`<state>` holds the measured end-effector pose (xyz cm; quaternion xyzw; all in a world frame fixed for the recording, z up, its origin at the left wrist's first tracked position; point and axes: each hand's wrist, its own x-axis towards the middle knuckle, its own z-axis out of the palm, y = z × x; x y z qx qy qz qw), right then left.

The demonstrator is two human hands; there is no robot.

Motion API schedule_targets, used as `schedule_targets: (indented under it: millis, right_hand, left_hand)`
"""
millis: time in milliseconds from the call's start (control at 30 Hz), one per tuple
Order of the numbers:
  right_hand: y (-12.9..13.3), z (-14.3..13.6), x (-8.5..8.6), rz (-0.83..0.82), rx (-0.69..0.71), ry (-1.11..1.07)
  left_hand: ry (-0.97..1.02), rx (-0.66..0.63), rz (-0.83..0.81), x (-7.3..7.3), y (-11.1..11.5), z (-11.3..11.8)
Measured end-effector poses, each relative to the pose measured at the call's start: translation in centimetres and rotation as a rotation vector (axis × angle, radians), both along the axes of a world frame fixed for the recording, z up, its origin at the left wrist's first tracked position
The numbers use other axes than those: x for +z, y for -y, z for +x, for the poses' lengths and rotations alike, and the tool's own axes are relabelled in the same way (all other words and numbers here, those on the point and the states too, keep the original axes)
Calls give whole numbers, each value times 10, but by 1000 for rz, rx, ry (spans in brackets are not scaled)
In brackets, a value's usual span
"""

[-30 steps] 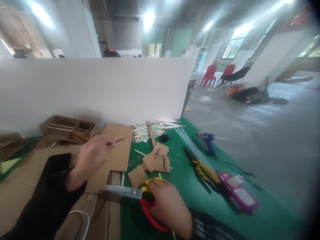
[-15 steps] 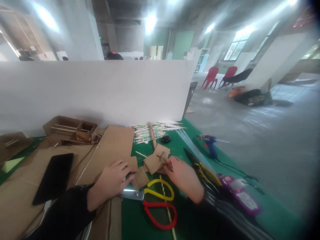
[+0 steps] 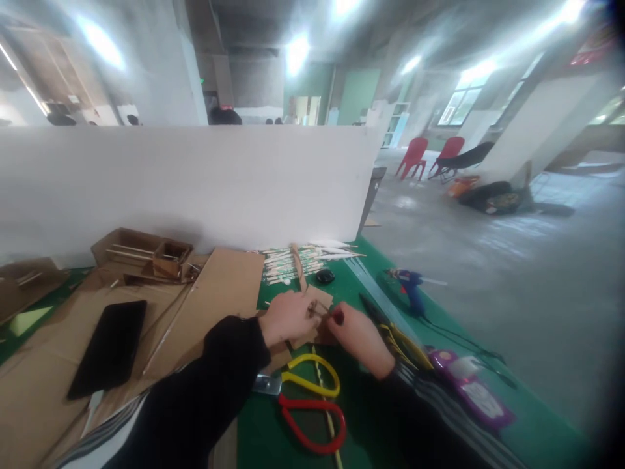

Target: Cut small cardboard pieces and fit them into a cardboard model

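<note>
My left hand [image 3: 288, 316] is closed, its fingertips at one end of a small brown cardboard strip [image 3: 322, 307]. At the other end, my right hand [image 3: 360, 333] pinches the same strip between thumb and fingers. Flat cardboard pieces [image 3: 317, 294] lie under both hands, partly covered by them. Just in front of my hands rest scissors [image 3: 312, 405] with one yellow and one red handle loop; my left sleeve hides part of their blades. A thin pale stick [image 3: 332, 426] runs beneath the handles.
Black pliers with yellow handles [image 3: 409, 345], a purple-and-white package [image 3: 471, 389] and a blue glue gun [image 3: 413, 286] lie on the right. Thin sticks [image 3: 288, 264] and a black round object [image 3: 325, 277] are behind. Left are a phone [image 3: 110, 348], cardboard sheets [image 3: 232, 280] and a cardboard box [image 3: 127, 251].
My left hand has moved right and away from me, from the cardboard by the scissors to the small strip at my right hand. My right hand has barely moved.
</note>
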<state>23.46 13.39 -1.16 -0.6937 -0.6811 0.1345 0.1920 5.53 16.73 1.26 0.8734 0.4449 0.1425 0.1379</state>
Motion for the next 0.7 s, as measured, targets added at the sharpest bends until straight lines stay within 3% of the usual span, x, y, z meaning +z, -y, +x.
schedule_targets:
  millis: [200, 500, 700]
  right_hand:
    - [-4, 1, -6, 78, 27, -286]
    - [2, -6, -2, 189, 166, -641]
    - [13, -12, -2, 186, 221, -668]
  left_hand:
    - [102, 67, -77, -12, -12, 22]
    - [364, -40, -170, 5, 3, 10]
    - [317, 6, -41, 13, 17, -8]
